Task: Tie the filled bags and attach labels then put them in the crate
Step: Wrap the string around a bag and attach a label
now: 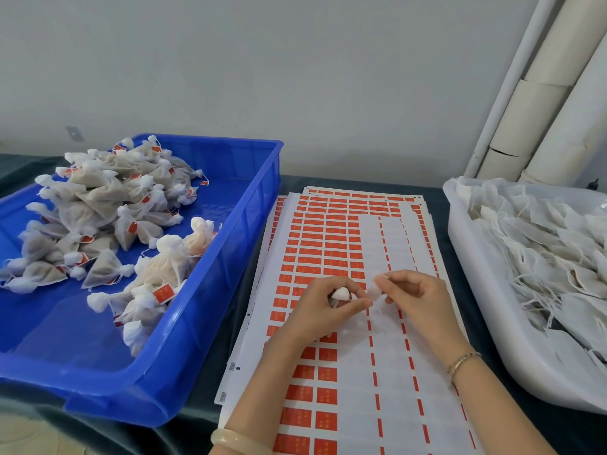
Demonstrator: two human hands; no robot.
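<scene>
**Fingers (356,303) curled round one small bag, both hands, over the label sheets**

My left hand (323,303) wraps the bag (341,293). Only its bunched white mesh top shows between thumb and fingers. My right hand (417,297) pinches a loose white end of it, thumb against forefinger, just beside the left. Can't tell if that end is string or mesh. The bag is held above the label sheets (345,244), mid-table, between crate and tray.

Labels: red rectangles with gold marks, too small to read. The top sheet's right-hand columns are bare, red slivers only. Small QR-type codes (223,396) on the sheets' left edge, unreadable.

To my left: blue crate (230,257) holding a pile of tied bags (108,208), white mesh, tan fill, red tags on. To my right: white tray (466,257) full of flat bags (542,251) with loose strings. Behind it, cream rolls (538,93) lean on the wall. Dark cloth (361,181) covers the table. Pale bangle (236,440) on my left wrist, gold bracelet (461,361) on my right.
</scene>
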